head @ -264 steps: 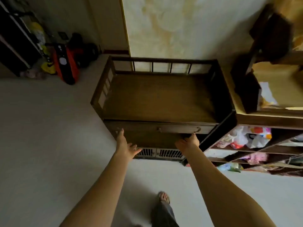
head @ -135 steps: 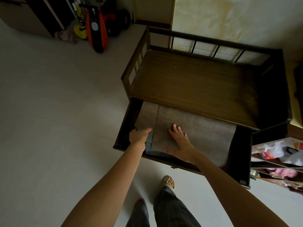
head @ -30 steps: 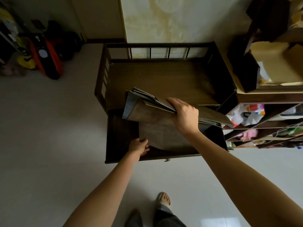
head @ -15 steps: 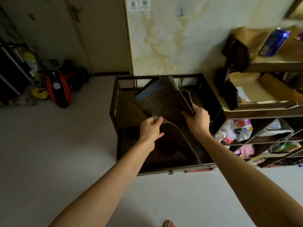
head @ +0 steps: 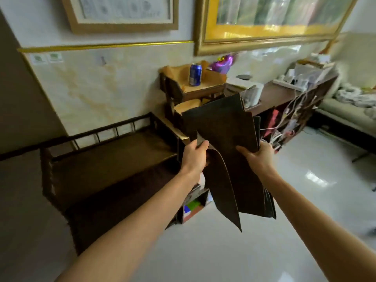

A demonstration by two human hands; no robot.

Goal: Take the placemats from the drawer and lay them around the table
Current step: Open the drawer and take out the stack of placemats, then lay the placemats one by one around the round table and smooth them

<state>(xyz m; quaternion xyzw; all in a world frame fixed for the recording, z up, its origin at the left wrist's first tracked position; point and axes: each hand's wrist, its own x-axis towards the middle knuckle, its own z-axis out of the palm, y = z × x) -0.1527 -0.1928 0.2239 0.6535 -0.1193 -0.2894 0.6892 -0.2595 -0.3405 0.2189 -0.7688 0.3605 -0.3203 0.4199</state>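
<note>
- Left hand point(head: 194, 157) has its grip pinching one dark placemat point(head: 220, 180).
- Right hand point(head: 257, 157) has its grip clamped on the placemat stack point(head: 227, 127), held up above the open drawer point(head: 122, 198).

dark brown placemats point(head: 227, 129), blue can point(head: 195, 74)

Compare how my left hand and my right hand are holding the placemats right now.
The left hand pinches one placemat at its upper edge, and that mat curls and droops away from the others; the right hand grips the stack of placemats, which stands fairly upright. The left hand sits at the bundle's left side, the right hand at its right edge. Both hold the dark mats in the air, clear of the open drawer.
</note>
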